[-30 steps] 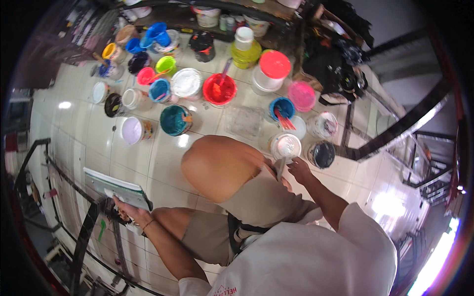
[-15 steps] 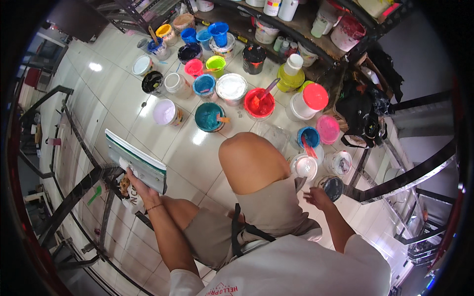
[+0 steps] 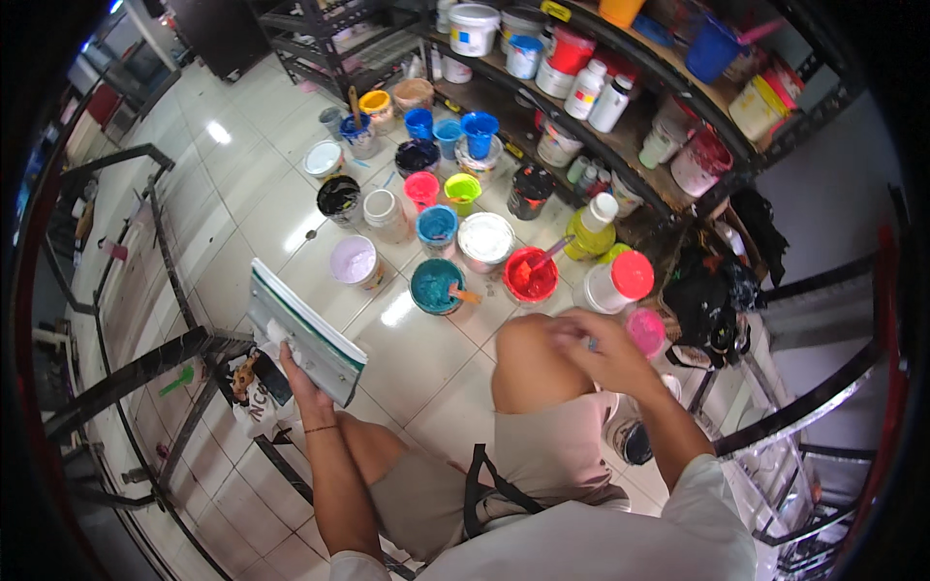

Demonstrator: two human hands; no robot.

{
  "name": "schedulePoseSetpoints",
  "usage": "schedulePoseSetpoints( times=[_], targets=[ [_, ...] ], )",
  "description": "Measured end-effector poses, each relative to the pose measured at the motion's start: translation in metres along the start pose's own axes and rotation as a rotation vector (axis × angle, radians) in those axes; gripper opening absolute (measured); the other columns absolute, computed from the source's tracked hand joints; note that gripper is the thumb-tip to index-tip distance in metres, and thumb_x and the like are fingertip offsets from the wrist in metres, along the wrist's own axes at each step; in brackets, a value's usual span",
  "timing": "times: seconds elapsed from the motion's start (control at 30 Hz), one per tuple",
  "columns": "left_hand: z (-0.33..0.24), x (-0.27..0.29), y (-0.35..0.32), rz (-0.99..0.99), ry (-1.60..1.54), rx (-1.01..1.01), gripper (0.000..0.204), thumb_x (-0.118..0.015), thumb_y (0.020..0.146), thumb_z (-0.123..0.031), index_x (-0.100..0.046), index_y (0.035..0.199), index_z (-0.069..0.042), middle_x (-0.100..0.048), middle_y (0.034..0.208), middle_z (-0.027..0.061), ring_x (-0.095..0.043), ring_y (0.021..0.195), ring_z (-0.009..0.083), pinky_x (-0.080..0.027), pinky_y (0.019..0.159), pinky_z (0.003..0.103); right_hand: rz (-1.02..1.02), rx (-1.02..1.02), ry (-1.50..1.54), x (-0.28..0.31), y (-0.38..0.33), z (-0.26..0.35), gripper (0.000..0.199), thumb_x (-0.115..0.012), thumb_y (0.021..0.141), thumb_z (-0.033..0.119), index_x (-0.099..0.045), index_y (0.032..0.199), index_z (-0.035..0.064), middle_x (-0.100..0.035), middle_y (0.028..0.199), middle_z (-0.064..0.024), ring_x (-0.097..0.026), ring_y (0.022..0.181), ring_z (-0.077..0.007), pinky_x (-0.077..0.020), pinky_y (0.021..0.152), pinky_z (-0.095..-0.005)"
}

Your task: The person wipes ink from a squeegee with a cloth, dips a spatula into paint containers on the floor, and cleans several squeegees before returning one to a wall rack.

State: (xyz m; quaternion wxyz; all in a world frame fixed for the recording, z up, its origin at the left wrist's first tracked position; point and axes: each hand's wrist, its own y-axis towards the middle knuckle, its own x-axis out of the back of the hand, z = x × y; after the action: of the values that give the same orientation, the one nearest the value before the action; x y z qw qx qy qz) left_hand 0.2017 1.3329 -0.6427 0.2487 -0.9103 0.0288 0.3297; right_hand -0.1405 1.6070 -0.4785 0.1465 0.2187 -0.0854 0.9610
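My left hand (image 3: 304, 380) grips a wide squeegee (image 3: 304, 332) by its near side. Its long grey body is tilted, with white and green strips along the far edge. My right hand (image 3: 603, 347) is over my right knee, smeared by motion, and its fingers cannot be made out clearly. Beyond the knee are a tub of red ink (image 3: 530, 276) with a spatula in it, a red-lidded white tub (image 3: 620, 281) and a pink lid (image 3: 644, 332). A teal ink tub (image 3: 438, 287) with an orange-handled tool stands between my hands, farther off.
Several more ink tubs stand on the tiled floor, among them a lilac one (image 3: 356, 261) and a white-topped one (image 3: 485, 241). Dark shelves (image 3: 620, 145) with pots and bottles rise behind. Metal frames (image 3: 145, 373) flank me, and black bags (image 3: 702, 305) lie at right.
My right hand has moved up and left from beside the dark tub to over my knee. My left hand still holds the squeegee. The view has shifted, showing more of the shelves.
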Motion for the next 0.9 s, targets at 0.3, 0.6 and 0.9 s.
schedulePoseSetpoints(
  times=[0.3,0.6,0.9],
  targets=[
    [-0.002,-0.018,-0.012,0.110,-0.074,0.035,0.044,-0.044,0.096,-0.041,-0.055,0.121,-0.007,-0.064,0.109,0.0067,-0.062,0.097,0.0205,-0.050,0.087,0.035,0.411,0.265,-0.022,-0.108,0.120,-0.003,0.023,-0.056,0.089,0.018,-0.061,0.105,0.0017,-0.068,0.094,-0.0097,-0.066,0.082,-0.0213,-0.0497,0.071,-0.0320],
    [-0.010,-0.016,-0.022,0.079,-0.099,0.004,0.045,-0.045,0.095,-0.043,-0.055,0.120,-0.007,-0.064,0.107,0.0068,-0.063,0.096,0.0207,-0.051,0.086,0.035,0.613,-0.103,-0.364,-0.102,0.119,-0.051,0.033,-0.056,0.088,0.032,-0.062,0.104,0.0036,-0.068,0.094,-0.0142,-0.065,0.089,-0.0281,-0.0486,0.079,-0.0383],
    [-0.013,-0.024,-0.029,0.046,-0.128,0.035,0.047,-0.047,0.094,-0.044,-0.056,0.120,-0.007,-0.065,0.108,0.0068,-0.063,0.095,0.0205,-0.051,0.086,0.035,0.713,-0.119,-0.419,-0.112,0.125,-0.060,0.037,-0.054,0.089,0.033,-0.058,0.112,0.0044,-0.067,0.099,-0.0119,-0.063,0.093,-0.0261,-0.0477,0.080,-0.0373]
  ],
)
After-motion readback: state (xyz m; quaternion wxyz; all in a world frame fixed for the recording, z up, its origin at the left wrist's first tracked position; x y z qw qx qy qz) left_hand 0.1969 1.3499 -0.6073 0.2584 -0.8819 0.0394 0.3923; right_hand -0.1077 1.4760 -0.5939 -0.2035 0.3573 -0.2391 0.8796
